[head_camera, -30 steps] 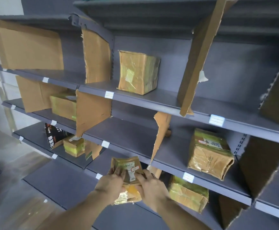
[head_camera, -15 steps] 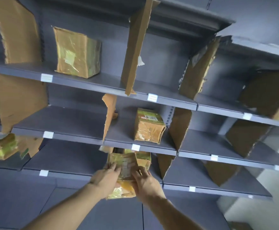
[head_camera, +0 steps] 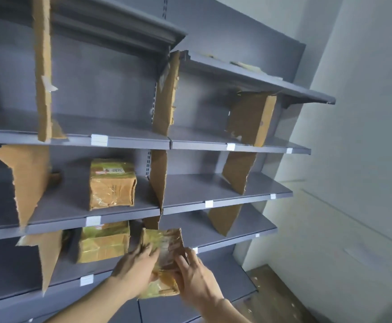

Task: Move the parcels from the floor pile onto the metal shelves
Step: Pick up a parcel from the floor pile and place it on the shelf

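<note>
Nearest you, grip: your left hand (head_camera: 135, 268) and right hand (head_camera: 196, 279) clasp the flat parcel (head_camera: 163, 257) from both sides, fingers closed around it.
Parcel position: upright, at the lower shelf (head_camera: 225, 247) front edge.
Next move: slide it right of the cardboard divider (head_camera: 158, 180), clear of the stored parcel (head_camera: 104, 244).
Farther bays: mostly bare.

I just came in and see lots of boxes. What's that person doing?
A person is putting parcels onto grey metal shelves split up by cardboard dividers. Both hands, left hand and right hand, hold one taped parcel in front of the lower shelves; it isn't set down yet. Two boxes already sit there: one box on the middle shelf and another box just below it. The bays on the right look empty.
</note>
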The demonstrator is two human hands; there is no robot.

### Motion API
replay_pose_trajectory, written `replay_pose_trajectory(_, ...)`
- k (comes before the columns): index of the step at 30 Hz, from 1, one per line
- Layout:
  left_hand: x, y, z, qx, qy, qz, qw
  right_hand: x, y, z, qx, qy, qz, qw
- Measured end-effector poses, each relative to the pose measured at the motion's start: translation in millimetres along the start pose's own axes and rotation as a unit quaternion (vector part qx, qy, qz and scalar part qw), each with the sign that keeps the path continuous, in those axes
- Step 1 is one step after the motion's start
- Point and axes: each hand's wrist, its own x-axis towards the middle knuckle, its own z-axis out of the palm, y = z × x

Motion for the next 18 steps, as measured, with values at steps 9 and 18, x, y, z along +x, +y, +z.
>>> replay_pose_trajectory(9, 79, 122, 1, 0.013, -0.013, 0.018, 1.000, -21, 138, -13, 0.028, 0.020, 0.029, 0.999)
replay_pose_trajectory(18, 153, 214, 19, 0.041, -0.024, 0.031, 0.998, -38, 248, -37, 0.040, 0.010, 0.025, 0.999)
